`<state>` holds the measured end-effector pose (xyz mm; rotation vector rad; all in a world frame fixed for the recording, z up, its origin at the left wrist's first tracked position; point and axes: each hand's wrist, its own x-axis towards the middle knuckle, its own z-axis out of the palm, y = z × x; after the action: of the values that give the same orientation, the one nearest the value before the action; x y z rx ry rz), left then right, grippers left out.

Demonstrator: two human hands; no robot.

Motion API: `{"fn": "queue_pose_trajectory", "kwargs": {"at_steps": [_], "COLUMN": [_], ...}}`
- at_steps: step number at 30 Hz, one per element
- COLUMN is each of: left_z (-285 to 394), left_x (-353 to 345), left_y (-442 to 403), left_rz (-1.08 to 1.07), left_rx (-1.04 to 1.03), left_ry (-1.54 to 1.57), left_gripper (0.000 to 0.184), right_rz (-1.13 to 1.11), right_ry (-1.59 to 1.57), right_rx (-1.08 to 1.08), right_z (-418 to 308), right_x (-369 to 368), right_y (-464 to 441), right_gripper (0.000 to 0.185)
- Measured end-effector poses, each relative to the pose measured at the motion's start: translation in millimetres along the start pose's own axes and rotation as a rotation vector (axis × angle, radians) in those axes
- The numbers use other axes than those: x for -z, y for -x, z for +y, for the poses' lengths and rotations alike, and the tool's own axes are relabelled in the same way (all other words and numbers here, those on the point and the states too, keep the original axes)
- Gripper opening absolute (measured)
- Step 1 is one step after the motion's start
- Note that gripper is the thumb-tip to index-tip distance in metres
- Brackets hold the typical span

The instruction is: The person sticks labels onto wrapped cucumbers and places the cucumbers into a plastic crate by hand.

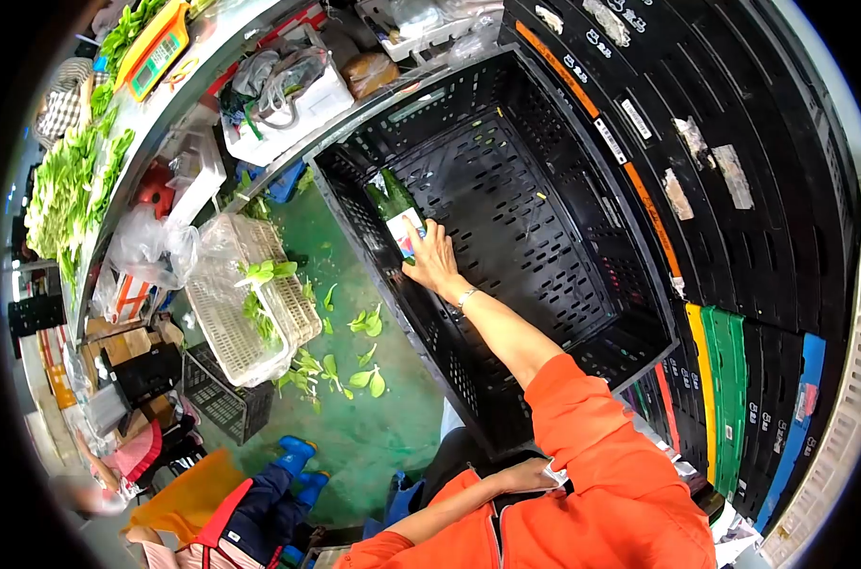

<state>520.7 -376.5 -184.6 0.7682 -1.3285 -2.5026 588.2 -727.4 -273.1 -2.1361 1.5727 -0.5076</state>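
Observation:
Reaching down into a black plastic crate [535, 228], my right hand [434, 258] grips a packet of green vegetables [392, 197] with a white printed label. The packet lies along the crate's left wall, on its bottom. My left hand [527, 475] is held in front of my waist, partly behind the orange sleeve. Its fingers look curled by something small and whitish [555, 473], which I cannot make out.
Stacked black crates [734, 190] rise on the right, with green and blue ones lower down. A white basket [245, 303] stands at left; loose leaves [366, 379] litter the green floor. A scale [155, 52] and greens [74, 194] lie on a counter. Another person's blue boots [302, 465] show below.

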Motion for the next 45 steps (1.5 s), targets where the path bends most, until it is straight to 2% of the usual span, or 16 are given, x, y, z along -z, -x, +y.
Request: {"fn": "queue_pose_trajectory", "kwargs": {"at_steps": [6, 16, 18, 20, 22, 23, 25, 26, 28, 30, 31, 34, 35, 38, 40, 45], "left_z": [42.9, 29.0, 32.5, 37.1, 10.2, 50.2, 50.6, 44.4, 78.3, 107.0, 118.2, 145.1, 135.8, 149.8, 154.1, 139.3], "left_x": [18.5, 13.6, 20.4, 14.1, 4.8, 16.8, 12.6, 8.9, 7.9, 1.5, -4.5, -35.0, -50.3, -105.7, -143.5, -254.9], "left_y": [5.0, -1.9, -5.4, -2.7, -9.5, -9.4, -14.5, -19.0, -23.7, -36.2, -44.1, -65.8, -75.6, -97.8, -106.3, -111.4], "left_rz": [-0.032, -0.014, -0.236, -0.029, -0.021, -0.118, -0.103, -0.116, -0.066, -0.054, -0.061, -0.172, -0.150, -0.402, -0.518, -0.776], "left_rx": [0.148, 0.133, 0.208, -0.060, -0.066, 0.079, 0.171, 0.206, 0.184, 0.272, 0.181, 0.167, 0.114, 0.043, 0.197, 0.044], "left_ry": [0.063, 0.075, -0.033, -0.082, -0.065, -0.044, 0.221, 0.383, 0.476, 0.355, 0.346, 0.196, 0.124, -0.098, -0.101, -0.447], "left_gripper": [0.029, 0.025, 0.026, 0.024, 0.023, 0.024, 0.026, 0.028, 0.026, 0.021, 0.020, 0.019, 0.020, 0.025, 0.025, 0.026], "right_rz": [-0.009, -0.017, -0.075, -0.113, -0.103, -0.099, 0.022, -0.043, -0.007, 0.103, 0.131, 0.165, 0.257, 0.530, 0.710, 0.982], "right_ry": [0.063, 0.003, 0.016, -0.027, -0.157, -0.241, -0.493, -0.559, -0.684, -0.691, -0.567, -0.345, -0.301, -0.148, -0.214, -0.032], "right_rx": [0.007, -0.016, -0.038, -0.109, -0.115, -0.063, 0.053, 0.021, -0.135, -0.336, -0.309, -0.407, -0.426, -0.540, -0.654, -0.772], "right_z": [5.8, 6.8, 7.2, 4.4, 9.5, 8.1, 7.4, 1.3, -11.4, -5.6, 5.0, 4.9, -1.8, -19.6, -37.0, -53.9], "right_x": [-12.0, -10.9, -7.6, 6.4, 24.3, 54.8, 115.4, 164.5, 253.6, 304.7, 321.1, 352.2, 359.5, 370.8, 385.0, 383.4], "right_y": [-3.0, -3.4, -2.3, 2.2, 13.5, 26.4, 67.3, 95.6, 166.2, 249.3, 288.3, 399.7, 429.4, 501.5, 536.2, 644.7], "right_gripper": [0.085, 0.078, 0.074, 0.068, 0.060, 0.049, 0.036, 0.031, 0.014, 0.013, 0.015, 0.024, 0.026, 0.035, 0.038, 0.038]}}
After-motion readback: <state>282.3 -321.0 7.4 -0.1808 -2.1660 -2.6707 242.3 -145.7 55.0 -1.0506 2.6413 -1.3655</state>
